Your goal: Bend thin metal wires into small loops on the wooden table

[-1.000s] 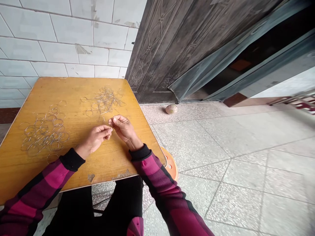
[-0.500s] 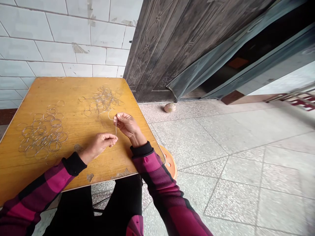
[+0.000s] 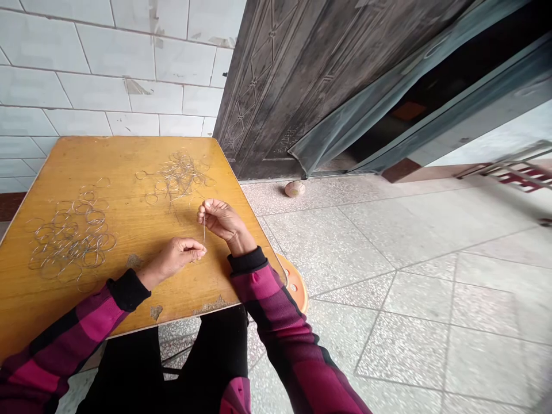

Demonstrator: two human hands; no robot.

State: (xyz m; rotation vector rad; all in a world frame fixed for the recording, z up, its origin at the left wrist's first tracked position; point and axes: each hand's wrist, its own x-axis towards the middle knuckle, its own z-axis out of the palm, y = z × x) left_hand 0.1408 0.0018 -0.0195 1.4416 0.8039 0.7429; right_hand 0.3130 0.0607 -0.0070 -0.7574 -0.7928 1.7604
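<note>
A thin piece of wire [image 3: 204, 230] runs nearly upright between my two hands, above the near right part of the table. My right hand [image 3: 221, 219] pinches its upper end between thumb and forefinger. Its lower end is pinched in the fingertips of my left hand [image 3: 177, 255]. Beyond my right hand lies a loose pile of looped wires [image 3: 179, 173], some with straight tails. A larger pile of wire rings [image 3: 77, 236] spreads over the table's left side, left of my left hand.
The yellow wooden table [image 3: 125, 155] has chipped patches near its front edge. An orange stool [image 3: 295, 284] shows beside its right edge. A round ball-like object [image 3: 295, 188] lies on the tiled floor by the dark door [image 3: 263, 115]. White wall tiles [image 3: 107, 52] stand behind the table.
A round loop visible at my right fingertips earlier no longer shows clearly. My left hand has dropped very slightly, the wire still between both hands. The whole view has shifted a little.
</note>
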